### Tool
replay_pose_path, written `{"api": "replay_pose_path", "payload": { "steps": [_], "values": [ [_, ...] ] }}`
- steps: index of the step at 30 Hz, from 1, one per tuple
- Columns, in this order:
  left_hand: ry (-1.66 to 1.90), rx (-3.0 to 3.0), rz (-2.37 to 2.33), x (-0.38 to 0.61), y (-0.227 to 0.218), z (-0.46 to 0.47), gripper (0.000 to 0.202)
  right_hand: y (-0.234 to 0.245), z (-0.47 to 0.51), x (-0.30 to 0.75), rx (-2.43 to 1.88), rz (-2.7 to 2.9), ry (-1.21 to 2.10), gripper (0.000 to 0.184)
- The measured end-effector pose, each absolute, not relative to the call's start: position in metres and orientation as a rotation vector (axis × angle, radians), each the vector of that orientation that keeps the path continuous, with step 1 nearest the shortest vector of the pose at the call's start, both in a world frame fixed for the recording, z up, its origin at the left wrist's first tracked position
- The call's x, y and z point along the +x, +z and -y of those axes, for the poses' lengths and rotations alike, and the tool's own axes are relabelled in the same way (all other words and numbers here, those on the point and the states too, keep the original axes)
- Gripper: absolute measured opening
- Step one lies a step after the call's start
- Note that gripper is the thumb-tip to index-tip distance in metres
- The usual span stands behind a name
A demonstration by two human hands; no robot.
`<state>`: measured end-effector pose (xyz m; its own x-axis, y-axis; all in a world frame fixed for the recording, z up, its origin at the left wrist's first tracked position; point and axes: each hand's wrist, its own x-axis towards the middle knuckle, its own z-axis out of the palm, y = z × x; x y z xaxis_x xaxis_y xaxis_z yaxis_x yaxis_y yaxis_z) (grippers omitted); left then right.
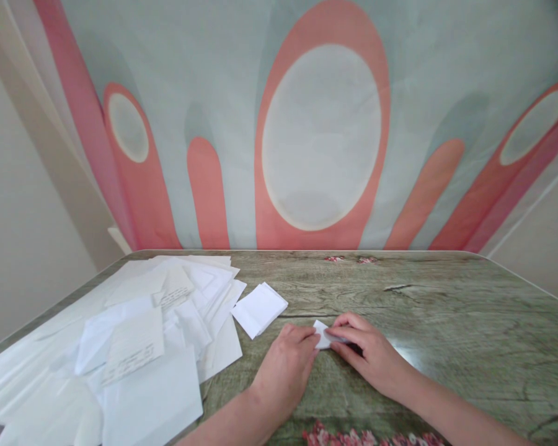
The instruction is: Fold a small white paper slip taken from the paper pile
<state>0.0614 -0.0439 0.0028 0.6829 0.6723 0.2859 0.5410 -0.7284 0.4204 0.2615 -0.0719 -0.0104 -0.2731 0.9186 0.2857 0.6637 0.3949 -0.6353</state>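
Observation:
My left hand (288, 365) and my right hand (369, 353) rest on a wood-grain table (446, 322), fingertips meeting over a small folded piece of white paper (324, 336). Both hands pinch and press this paper flat against the tabletop; most of it is hidden under the fingers. A little to the left of it and further back lies a folded white paper stack (259, 308), apart from both hands.
A loose heap of white sheets (134, 347), some with handwriting, covers the table's left side. A wall hanging with pink ovals (320, 142) rises behind the far edge. A floral pattern (367, 437) shows at the near edge.

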Motion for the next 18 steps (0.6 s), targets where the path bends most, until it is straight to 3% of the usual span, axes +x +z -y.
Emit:
{"api": "replay_pose_path", "payload": {
  "steps": [18],
  "values": [
    [0.466,2.740,-1.048,0.064,0.008,0.048,0.025,-0.008,0.082,0.263,-1.286,2.264,-0.031,0.027]
  ]
}}
